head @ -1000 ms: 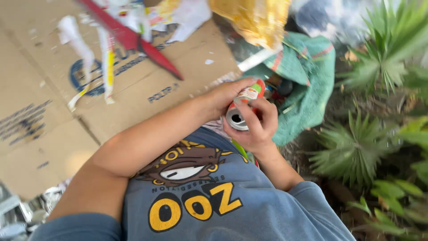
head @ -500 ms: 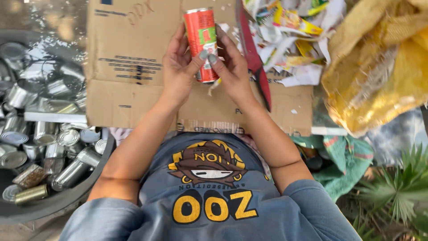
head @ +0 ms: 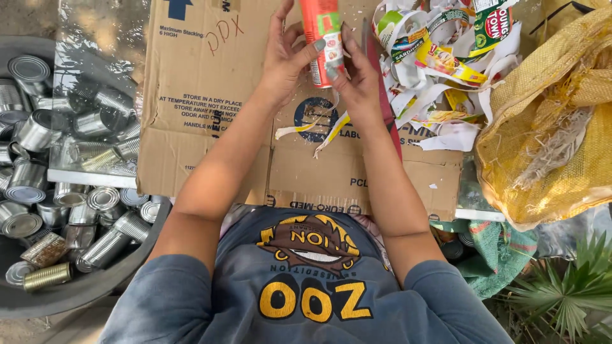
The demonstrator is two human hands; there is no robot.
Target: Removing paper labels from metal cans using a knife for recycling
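Observation:
A tin can (head: 320,25) with a red and green paper label stands up between both hands over a flattened cardboard box (head: 210,108). My left hand (head: 287,57) grips the can's left side, thumb across the label. My right hand (head: 358,79) pinches the lower right edge of the label, where a strip is lifting off the can. A red-handled blade (head: 381,95) runs beside and under my right hand; whether the hand holds it is unclear. Torn label strips (head: 319,127) lie on the cardboard below the hands.
A grey tub (head: 83,293) at the left holds several bare metal cans (head: 102,242). A pile of peeled paper labels (head: 440,64) lies at the upper right. A yellow woven sack (head: 548,121) sits at the right, a green cloth (head: 497,255) and palm leaves (head: 567,293) below it.
One second ago both hands held the can near my lap at the right. They have since carried it out over the cardboard, and a label strip is lifting from the can.

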